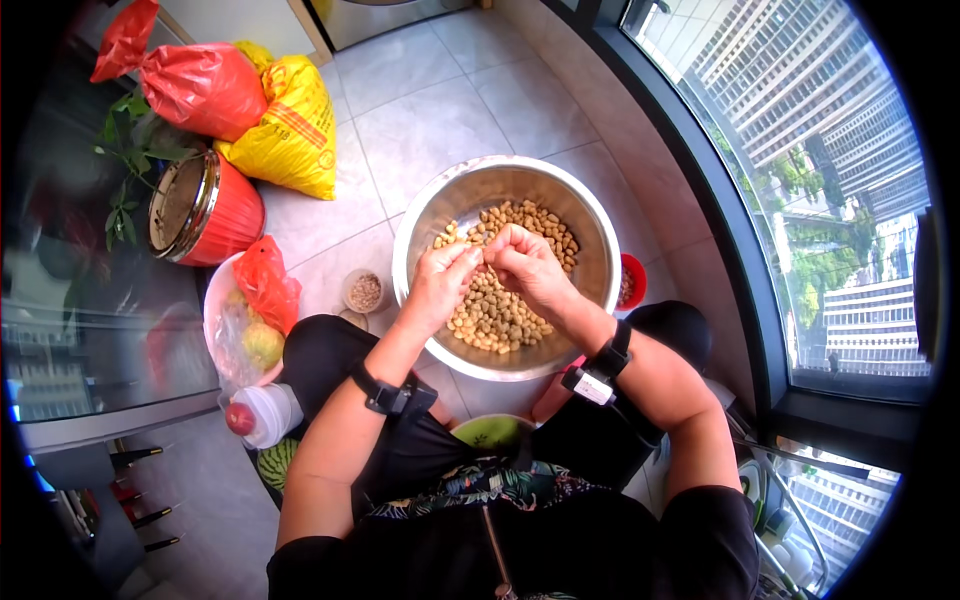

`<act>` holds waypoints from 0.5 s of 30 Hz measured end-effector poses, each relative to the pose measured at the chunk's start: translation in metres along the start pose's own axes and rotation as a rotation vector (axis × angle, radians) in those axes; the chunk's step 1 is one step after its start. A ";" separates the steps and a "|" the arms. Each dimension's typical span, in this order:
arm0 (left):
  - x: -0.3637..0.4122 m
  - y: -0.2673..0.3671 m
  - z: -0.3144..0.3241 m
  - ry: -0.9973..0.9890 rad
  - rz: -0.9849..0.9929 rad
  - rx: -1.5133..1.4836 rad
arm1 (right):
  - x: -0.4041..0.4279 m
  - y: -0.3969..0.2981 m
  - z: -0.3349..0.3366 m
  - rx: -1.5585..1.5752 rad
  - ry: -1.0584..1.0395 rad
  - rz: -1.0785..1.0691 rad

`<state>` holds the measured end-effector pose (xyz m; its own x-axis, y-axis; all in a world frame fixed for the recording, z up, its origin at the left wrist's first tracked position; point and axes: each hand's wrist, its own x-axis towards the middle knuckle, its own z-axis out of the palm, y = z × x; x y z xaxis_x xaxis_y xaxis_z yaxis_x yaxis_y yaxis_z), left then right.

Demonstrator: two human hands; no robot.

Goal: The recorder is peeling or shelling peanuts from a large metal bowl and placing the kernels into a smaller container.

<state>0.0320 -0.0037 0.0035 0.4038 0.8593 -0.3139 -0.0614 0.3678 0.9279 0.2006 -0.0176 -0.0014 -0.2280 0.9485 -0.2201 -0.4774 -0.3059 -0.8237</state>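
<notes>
A wide stainless-steel basin (598, 262) stands on the floor before my knees, with unshelled peanuts (495, 326) spread over its bottom. Above the heap, my left hand (441, 279) and my right hand (529, 262) meet fingertip to fingertip. Thumbs and forefingers of both pinch something small between them, apparently a peanut, mostly hidden by the fingers. To the left of the basin is a small cup (365, 291) of shelled kernels. A red bowl (637, 283) with small pieces in it sits against the basin's right side, partly hidden by the rim.
At left are a pink basin (215, 337) of fruit and bags, a red plant pot (234, 214), a yellow bag (300, 142) and a red bag (202, 94). Between my feet lies a green round object (491, 433). A framed window (720, 165) runs along the right.
</notes>
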 end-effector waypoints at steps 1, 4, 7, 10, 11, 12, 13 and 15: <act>0.000 0.002 0.000 -0.025 -0.047 -0.181 | 0.000 -0.001 0.001 0.002 -0.003 -0.002; 0.004 0.006 -0.001 -0.035 -0.151 -0.348 | 0.003 -0.001 0.001 -0.138 0.046 -0.124; 0.003 0.009 -0.002 0.000 -0.237 -0.412 | 0.001 -0.011 0.005 -0.870 0.005 -0.439; 0.002 0.003 -0.001 0.036 -0.287 -0.496 | -0.002 -0.014 0.009 -1.131 -0.064 -0.679; 0.002 0.002 0.000 0.039 -0.287 -0.498 | -0.002 -0.012 0.008 -1.214 -0.080 -0.793; 0.003 0.003 0.001 0.049 -0.285 -0.511 | -0.002 -0.009 0.007 -1.042 -0.036 -0.664; 0.004 0.004 0.002 0.059 -0.284 -0.525 | 0.001 -0.005 0.005 -1.044 -0.034 -0.664; 0.004 0.005 -0.002 0.015 -0.274 -0.481 | 0.009 0.002 0.001 -0.229 -0.086 -0.263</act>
<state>0.0316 0.0024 0.0059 0.4507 0.7133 -0.5367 -0.3679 0.6962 0.6163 0.1964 -0.0095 -0.0050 -0.1976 0.9789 0.0514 -0.3289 -0.0168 -0.9442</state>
